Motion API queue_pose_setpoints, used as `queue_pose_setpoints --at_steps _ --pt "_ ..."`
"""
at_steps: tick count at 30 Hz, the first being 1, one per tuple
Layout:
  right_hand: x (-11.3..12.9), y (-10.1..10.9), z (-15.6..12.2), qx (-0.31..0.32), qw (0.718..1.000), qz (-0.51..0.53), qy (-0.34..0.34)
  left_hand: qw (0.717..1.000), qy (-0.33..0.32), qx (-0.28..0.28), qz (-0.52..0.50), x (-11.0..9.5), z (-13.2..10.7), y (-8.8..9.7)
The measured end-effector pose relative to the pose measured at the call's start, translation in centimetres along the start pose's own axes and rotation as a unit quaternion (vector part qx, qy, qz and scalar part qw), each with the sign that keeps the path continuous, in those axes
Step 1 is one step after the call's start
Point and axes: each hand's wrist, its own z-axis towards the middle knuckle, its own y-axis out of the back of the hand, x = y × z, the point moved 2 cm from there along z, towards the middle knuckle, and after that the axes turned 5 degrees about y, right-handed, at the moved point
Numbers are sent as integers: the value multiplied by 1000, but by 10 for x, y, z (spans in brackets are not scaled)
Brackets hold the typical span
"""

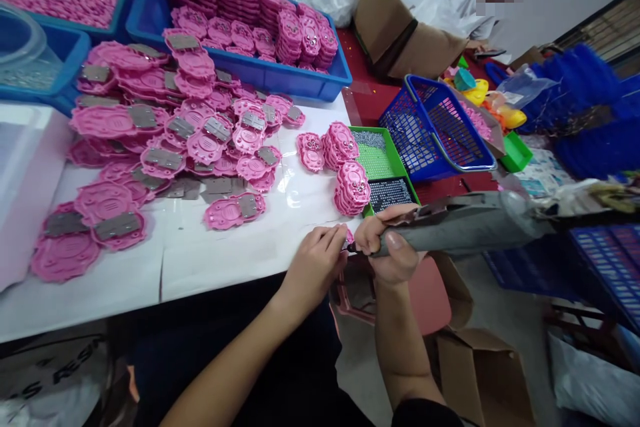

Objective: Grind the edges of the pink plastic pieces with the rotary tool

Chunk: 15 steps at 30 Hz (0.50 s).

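My right hand (pixel 395 247) is wrapped round a grey electric screwdriver (pixel 450 223), held on its side with the dark bit pointing left. At the bit's tip, my left hand (pixel 320 257) has its fingers closed on a small pink plastic part (pixel 349 236), mostly hidden by the fingers. Just beyond the hands stand short stacks of pink plastic covers (pixel 352 188) beside a green tray (pixel 373 161) of small screws. A single pink cover with a metal plate (pixel 235 211) lies on the table to the left.
A big heap of pink covers (pixel 190 127) spreads over the white table (pixel 215 267). Behind it, a blue bin (pixel 300 83) holds stacked covers. Blue basket (pixel 435 127), cardboard box (pixel 395 20) and a person's arm (pixel 485 30) lie beyond. A pink stool (pixel 430 293) stands below right.
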Motion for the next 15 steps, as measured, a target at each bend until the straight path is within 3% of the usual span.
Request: queue_pose_setpoints --at_steps 5,8,11,15 --pt "-3 3 5 133 989 60 -3 1000 1 -1 -10 2 0 -1" --pt "-6 5 8 158 984 74 -21 1000 1 0 4 1 1 -2" --pt "-7 3 8 96 993 55 -37 1000 3 -1 31 0 1 -2" --pt "-4 -4 2 -109 993 -41 -27 998 -5 -20 64 -1 1 -4"
